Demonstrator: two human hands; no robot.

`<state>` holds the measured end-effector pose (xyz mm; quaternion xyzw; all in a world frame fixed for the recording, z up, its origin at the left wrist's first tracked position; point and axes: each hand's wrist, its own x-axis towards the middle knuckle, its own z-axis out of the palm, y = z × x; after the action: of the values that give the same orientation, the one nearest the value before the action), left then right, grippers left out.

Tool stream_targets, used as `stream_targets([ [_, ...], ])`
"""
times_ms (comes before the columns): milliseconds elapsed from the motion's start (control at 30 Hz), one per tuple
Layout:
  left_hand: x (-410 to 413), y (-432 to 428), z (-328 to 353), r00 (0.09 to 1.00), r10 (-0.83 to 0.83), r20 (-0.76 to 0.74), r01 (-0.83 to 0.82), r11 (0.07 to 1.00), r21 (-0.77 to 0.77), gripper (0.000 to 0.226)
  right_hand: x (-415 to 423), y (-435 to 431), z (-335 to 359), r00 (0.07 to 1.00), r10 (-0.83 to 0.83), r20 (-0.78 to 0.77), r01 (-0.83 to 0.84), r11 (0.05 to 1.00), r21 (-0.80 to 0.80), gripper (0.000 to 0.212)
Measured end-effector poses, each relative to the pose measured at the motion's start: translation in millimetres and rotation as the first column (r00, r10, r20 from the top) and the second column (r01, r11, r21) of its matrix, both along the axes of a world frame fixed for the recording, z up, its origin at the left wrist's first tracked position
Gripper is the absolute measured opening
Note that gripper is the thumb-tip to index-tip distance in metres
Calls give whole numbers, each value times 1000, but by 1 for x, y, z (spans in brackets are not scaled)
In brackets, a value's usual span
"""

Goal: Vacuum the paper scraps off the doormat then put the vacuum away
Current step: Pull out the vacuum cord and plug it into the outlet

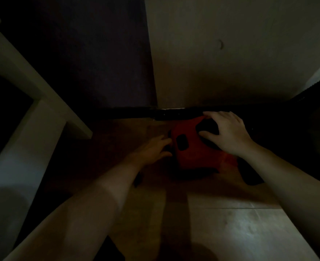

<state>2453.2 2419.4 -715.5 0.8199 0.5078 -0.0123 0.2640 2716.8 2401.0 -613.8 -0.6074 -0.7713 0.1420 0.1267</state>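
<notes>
There was one red vacuum [197, 147] on one wooden floor [230, 232], two bare hands, the left hand [151, 150] and the right hand [227, 131], one pale wall panel [230, 53], and one white frame [23, 76] at the left.

Single head view. You look from your own head height, forward and steeply down, onto a dim patch of wooden floor [230, 232] where it meets the wall [230, 53]. The wide lens bends the edges of the frame. Both your forearms enter from the lower edge and reach toward the centre, so the nearest part of the scene lies within arm's length. No second view shares this scene.
</notes>
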Motion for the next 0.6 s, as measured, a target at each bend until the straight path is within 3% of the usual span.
stream_targets([
  [100,-4,-3,2,991,27,130,-17,997,-77,11,0,-1,1,1000,-4,-8,3,1000,-15,64],
  [267,-4,-18,-3,940,261,219,-182,927,-328,28,-2,1,1,1000,-18,12,18,1000,-17,61],
  [367,2,-22,-5,956,277,102,-201,864,-462,13,-5,2,1,999,-35,15,35,999,-6,59],
  [467,-3,-25,-17,947,321,1,-285,841,-459,31,-5,2,-1,999,-42,24,42,999,-11,58],
  [533,-8,-23,-26,826,562,32,-493,749,-443,40,-4,1,-2,999,-38,30,39,999,-7,58],
  [600,-10,-17,-24,577,795,186,-663,590,-460,37,-3,1,-2,999,-39,35,39,999,-8,58],
])
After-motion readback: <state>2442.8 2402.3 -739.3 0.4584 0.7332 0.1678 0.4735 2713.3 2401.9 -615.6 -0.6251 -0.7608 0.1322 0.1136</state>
